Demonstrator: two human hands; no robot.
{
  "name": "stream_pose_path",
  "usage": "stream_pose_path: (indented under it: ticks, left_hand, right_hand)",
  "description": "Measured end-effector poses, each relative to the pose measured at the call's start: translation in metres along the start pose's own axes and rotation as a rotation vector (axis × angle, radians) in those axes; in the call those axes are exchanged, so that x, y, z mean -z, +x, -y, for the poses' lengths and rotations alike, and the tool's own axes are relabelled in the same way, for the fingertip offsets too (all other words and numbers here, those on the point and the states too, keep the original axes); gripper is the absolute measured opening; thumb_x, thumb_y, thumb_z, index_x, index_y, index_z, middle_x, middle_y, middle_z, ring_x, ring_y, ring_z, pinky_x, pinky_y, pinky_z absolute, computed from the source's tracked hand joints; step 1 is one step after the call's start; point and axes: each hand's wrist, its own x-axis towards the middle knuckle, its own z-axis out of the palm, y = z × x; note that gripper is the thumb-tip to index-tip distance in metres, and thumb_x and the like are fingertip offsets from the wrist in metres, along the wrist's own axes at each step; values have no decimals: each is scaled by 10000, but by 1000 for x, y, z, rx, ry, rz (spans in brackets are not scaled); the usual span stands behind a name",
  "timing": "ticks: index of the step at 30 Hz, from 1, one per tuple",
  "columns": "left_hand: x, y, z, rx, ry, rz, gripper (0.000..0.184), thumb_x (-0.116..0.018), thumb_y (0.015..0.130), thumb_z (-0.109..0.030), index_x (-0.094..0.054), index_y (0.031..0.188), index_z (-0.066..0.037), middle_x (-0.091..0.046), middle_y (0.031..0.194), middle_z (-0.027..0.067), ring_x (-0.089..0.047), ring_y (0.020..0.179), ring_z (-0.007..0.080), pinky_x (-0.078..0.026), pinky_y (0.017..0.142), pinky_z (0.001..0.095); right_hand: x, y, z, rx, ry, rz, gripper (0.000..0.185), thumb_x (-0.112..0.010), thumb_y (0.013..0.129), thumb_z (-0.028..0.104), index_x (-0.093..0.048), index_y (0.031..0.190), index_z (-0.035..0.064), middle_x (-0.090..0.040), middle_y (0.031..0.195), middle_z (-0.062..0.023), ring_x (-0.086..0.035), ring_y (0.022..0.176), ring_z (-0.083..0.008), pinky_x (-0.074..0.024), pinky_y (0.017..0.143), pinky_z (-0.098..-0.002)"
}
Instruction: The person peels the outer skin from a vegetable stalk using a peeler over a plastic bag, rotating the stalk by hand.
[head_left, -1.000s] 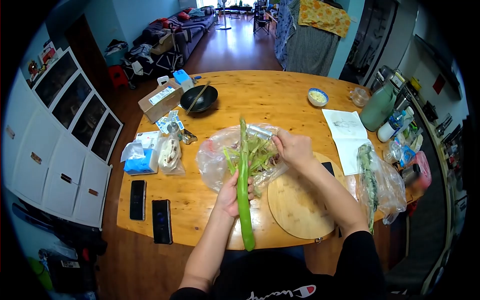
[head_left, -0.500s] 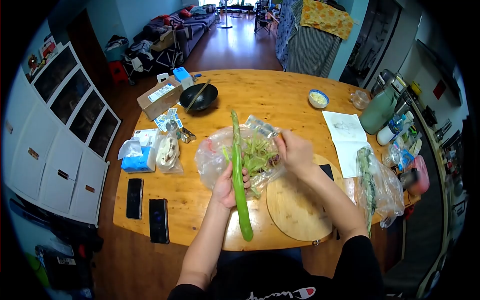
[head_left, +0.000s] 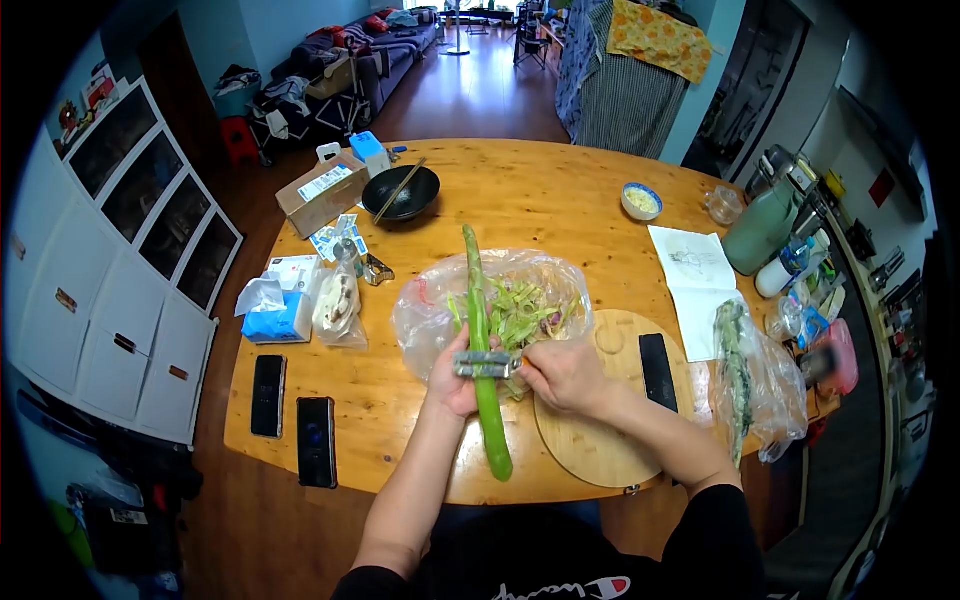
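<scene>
My left hand (head_left: 452, 382) is wrapped round the middle of a long green celtuce stem (head_left: 492, 435), which points away from me. The near part is smooth and bright green; the far tip is paler and rougher. In my right hand (head_left: 568, 376) is a metal peeler (head_left: 484, 365), its head lying across the stem by my left fingers. Beneath the stem's far half, a clear plastic bag (head_left: 420, 310) is spread on the table with a heap of green and purplish peelings (head_left: 525, 310) on it.
A round wooden board (head_left: 590, 445) bears a dark flat blade-like object (head_left: 657, 370), partly near my right forearm. Two phones (head_left: 317, 440) lie at left, near a tissue pack (head_left: 280, 318). A black bowl (head_left: 405, 195) stands farther back. Bagged produce (head_left: 735, 370) and bottles (head_left: 770, 225) are at right.
My right hand has come down and toward me with the peeler, from beside the peelings to across the stem. The left hand and celtuce stay nearly in place.
</scene>
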Motion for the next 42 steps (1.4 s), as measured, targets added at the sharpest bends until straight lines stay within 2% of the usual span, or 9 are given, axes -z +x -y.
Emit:
stream_pose_path:
  ticks: [7, 10, 15, 18, 24, 25, 28, 31, 42]
  left_hand:
    - [13, -4, -1, 135, 32, 199, 415, -443, 1081, -338, -484, 1459, -173, -562, 935, 103, -577, 868, 242, -549, 746, 393]
    - [3, -7, 7, 73, -25, 39, 424, -438, 1081, -349, -487, 1459, -165, -591, 950, 113, -601, 868, 253, -555, 757, 404]
    - [13, -1, 4, 93, -87, 42, 401, -425, 1084, -374, -498, 1429, -182, -633, 983, 125, -669, 866, 276, -590, 788, 454]
    - [11, -2, 4, 59, -5, -16, 413, -428, 1083, -347, -494, 1453, -177, -645, 981, 139, -644, 830, 274, -555, 765, 383]
    - [6, -7, 3, 178, 28, -84, 423, -351, 1092, -310, -455, 1502, -291, -605, 918, 105, -540, 724, 228, -499, 670, 349]
    - [-2, -10, 6, 113, 77, -88, 414, -317, 1088, -337, -532, 1388, -152, -570, 878, 98, -534, 729, 224, -494, 663, 348]
    - [4, -11, 7, 181, 66, -103, 438, -338, 1082, -414, -560, 1153, -44, -549, 856, 97, -523, 718, 215, -484, 648, 337]
    - [4, -11, 5, 251, 97, 15, 475, -359, 1074, -480, -514, 989, -39, -533, 839, 94, -517, 713, 203, -473, 629, 318]
    - [-12, -19, 12, 68, 156, 22, 272, -406, 1096, -335, -528, 1183, -108, -506, 887, 83, -482, 767, 178, -449, 648, 289]
  right_hand:
    - [-2, 7, -8, 51, -57, 3, 263, -700, 894, 275, -550, 751, 114, -568, 609, -87, -598, 539, -297, -460, 487, -416]
    - [2, 7, -4, 116, -65, 35, 251, -700, 893, 271, -555, 752, 122, -557, 586, -71, -586, 508, -286, -451, 464, -409]
    - [0, 8, -11, 91, -110, 9, 251, -691, 898, 271, -550, 746, 128, -549, 575, -57, -584, 498, -269, -445, 446, -398]
    - [3, 10, -8, 107, -144, 6, 253, -689, 897, 270, -549, 743, 127, -550, 573, -58, -585, 499, -271, -446, 446, -401]
    - [1, 16, -21, 84, -197, -30, 263, -674, 907, 284, -551, 741, 121, -569, 577, -67, -597, 511, -281, -455, 458, -417]
    - [1, 15, -20, 89, -218, -7, 267, -669, 910, 290, -551, 741, 120, -576, 581, -71, -601, 515, -283, -457, 460, -420]
    - [-3, 17, -32, -10, -153, -32, 281, -660, 917, 312, -554, 745, 116, -596, 598, -85, -610, 526, -291, -458, 463, -424]
    - [-2, 22, -35, -59, -169, -47, 291, -654, 922, 323, -560, 744, 112, -608, 612, -99, -617, 540, -312, -457, 465, -433]
    - [1, 35, -47, -120, -220, -92, 276, -612, 954, 344, -618, 786, 126, -634, 640, -112, -636, 584, -349, -473, 495, -462]
